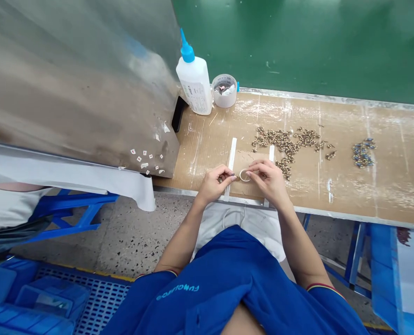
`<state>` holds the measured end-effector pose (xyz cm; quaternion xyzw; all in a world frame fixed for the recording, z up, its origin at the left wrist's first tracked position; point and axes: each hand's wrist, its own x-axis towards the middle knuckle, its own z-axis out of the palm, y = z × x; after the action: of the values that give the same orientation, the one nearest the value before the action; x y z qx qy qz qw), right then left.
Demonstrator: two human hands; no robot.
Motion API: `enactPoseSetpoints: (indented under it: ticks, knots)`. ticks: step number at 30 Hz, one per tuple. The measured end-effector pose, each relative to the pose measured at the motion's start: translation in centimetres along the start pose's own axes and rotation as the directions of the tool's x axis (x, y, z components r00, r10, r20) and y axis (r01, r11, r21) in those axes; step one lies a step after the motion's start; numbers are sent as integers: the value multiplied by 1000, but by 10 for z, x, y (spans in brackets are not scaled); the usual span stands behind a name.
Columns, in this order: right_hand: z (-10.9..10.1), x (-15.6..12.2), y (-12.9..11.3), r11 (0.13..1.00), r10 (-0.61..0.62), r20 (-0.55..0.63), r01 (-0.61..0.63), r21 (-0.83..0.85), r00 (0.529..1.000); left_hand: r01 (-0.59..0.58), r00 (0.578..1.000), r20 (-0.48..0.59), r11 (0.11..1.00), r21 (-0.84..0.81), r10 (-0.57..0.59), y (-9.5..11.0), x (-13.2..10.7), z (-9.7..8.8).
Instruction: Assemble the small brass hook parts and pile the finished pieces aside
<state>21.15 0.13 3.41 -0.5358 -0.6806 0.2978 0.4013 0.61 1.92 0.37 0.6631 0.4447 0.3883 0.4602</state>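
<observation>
My left hand (pixel 214 184) is closed in a pinch near the table's front edge. A tiny dark piece (pixel 233 175) shows at its fingertips, too small to name. Facing it, my right hand (pixel 270 180) pinches a thin whitish ring (pixel 242 176) between thumb and fingers. The ring is close to the left fingertips; whether they touch I cannot tell. Under both hands lie two white strips, the left strip (pixel 232 153) and the right strip (pixel 271 152). Just beyond my right hand spreads a heap of small brass-coloured metal parts (pixel 283 139).
A smaller pile of bluish metal parts (pixel 363 153) lies to the right. At the back stand a white bottle with blue nozzle (pixel 196 86) and a tape roll (pixel 224 98) holding scraps. A black phone-like object (pixel 178 114) rests by the metal panel (pixel 123 93). Another person's sleeve (pixel 8 207) shows at left.
</observation>
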Motion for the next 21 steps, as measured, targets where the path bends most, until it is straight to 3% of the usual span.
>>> enactPoseSetpoints:
  ticks: [8, 15, 18, 21]
  knots:
    - [-4, -5, 2, 990, -112, 88, 119, -75, 990, 4, 1000, 6, 1000, 3, -4, 1, 0, 0]
    - [1, 8, 0, 919, -231, 18, 225, -323, 973, 16, 1000, 7, 1000, 14, -16, 2, 0, 0]
    - [-6, 6, -5, 871, -241, 87, 254, -421, 967, 13, 1000, -3, 1000, 10, -13, 3, -1, 1]
    - [-7, 5, -8, 876, -248, 172, 296, -379, 953, 7, 1000, -3, 1000, 12, -6, 4, -2, 1]
